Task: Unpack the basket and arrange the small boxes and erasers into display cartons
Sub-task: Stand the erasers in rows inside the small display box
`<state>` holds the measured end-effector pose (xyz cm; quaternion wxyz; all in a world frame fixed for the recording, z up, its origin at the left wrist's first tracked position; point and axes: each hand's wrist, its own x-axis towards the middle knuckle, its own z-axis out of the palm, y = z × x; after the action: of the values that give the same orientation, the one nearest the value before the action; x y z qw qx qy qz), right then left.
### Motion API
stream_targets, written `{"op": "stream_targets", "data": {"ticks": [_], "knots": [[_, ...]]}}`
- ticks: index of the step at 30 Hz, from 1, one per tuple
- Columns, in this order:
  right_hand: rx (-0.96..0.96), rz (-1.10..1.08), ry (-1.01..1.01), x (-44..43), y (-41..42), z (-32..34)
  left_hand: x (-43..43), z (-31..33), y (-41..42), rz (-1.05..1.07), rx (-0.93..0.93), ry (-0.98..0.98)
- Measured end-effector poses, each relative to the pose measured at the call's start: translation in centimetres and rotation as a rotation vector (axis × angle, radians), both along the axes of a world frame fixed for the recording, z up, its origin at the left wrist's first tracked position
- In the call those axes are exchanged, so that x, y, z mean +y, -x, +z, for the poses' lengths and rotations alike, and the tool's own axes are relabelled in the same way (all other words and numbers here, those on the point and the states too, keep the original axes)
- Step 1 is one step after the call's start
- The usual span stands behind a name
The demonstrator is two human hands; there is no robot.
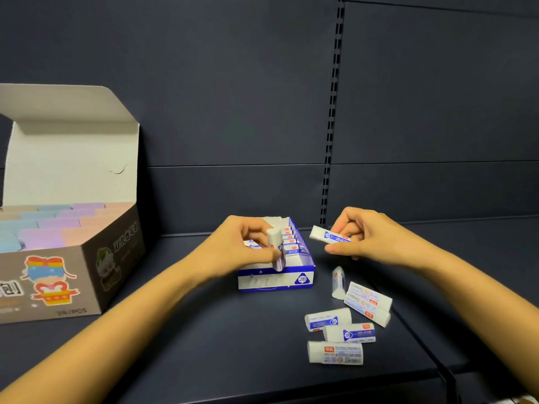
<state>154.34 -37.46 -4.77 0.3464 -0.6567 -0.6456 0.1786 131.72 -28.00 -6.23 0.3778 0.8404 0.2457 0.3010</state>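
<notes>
white eraser (276, 252) pinched upright by left hand (239, 246).

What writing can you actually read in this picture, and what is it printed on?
"2B": front of the blue and white display carton.
"PCS", after a blurred number: lower front of the brown carton.
Chinese characters on its side: too blurred.
Print on the loose erasers: too small to read.

The blue carton (277, 282) reads "2B"; the brown box (73, 311) "PCS".
</notes>
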Motion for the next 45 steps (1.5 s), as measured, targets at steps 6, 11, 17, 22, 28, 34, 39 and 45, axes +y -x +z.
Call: {"op": "stream_targets", "data": {"ticks": [6,11,17,22,28,34,39,45], "knots": [[0.049,0.065,-0.009,1.6,1.1,0.0,1.7,-0.4,1.1,0.056,-0.173,0.175],[-0.031,0.072,0.000,3.1,1.7,-0.3,2.8,-1.0,1.3,0.079,-0.163,0.188],[-0.146,0.073,-0.014,4.4,2.0,-0.5,3.7,-1.4,0.9,0.195,-0.069,0.137],[-0.213,0.088,-0.029,5.2,2.2,-0.2,4.5,-1.7,0.3,0.271,0.050,0.051],[-0.404,0.063,0.008,5.9,3.0,-0.2,5.2,-1.9,-0.4,0.303,0.271,-0.122],[-0.548,0.005,0.004,6.4,3.6,-0.6,5.7,-1.6,-0.3,0.309,0.424,-0.363],[-0.616,0.023,0.031,6.6,4.1,-0.8,6.0,-1.5,-0.5,0.326,0.524,-0.493],[-0.715,0.003,0.017,7.2,4.4,-1.5,5.8,-1.2,-0.8,0.301,0.674,-0.614]]}}
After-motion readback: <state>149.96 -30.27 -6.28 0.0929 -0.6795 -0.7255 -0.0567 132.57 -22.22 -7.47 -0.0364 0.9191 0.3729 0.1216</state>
